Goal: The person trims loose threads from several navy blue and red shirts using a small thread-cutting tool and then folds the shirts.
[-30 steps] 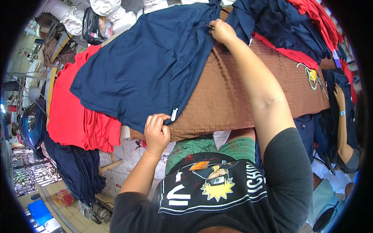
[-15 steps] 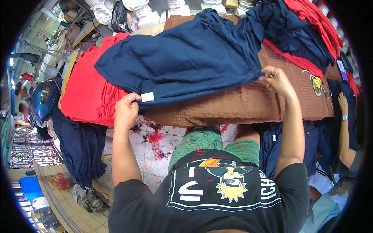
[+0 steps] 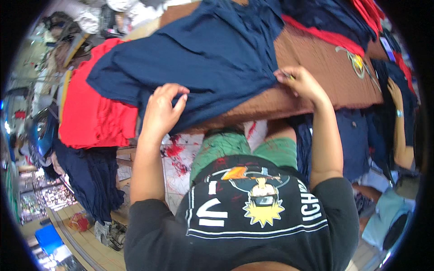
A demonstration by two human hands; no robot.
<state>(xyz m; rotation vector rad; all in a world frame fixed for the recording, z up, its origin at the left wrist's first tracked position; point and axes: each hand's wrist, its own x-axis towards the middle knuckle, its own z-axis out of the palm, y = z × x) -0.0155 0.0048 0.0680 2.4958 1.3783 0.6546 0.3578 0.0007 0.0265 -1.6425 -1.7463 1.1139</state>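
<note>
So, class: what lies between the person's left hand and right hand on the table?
In the head view, the navy blue garment spreads between the left hand and the right hand, over the brown cloth; each hand rests at its near edge.

Brown-covered table (image 3: 325,67), wooden plank floor (image 3: 86,248), bright daylight.

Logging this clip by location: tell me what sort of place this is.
Probably a garment workshop or clothing stall: a navy blue cloth garment spread on a brown fabric-covered table, with a stack of red cloth pieces beside it.
</note>
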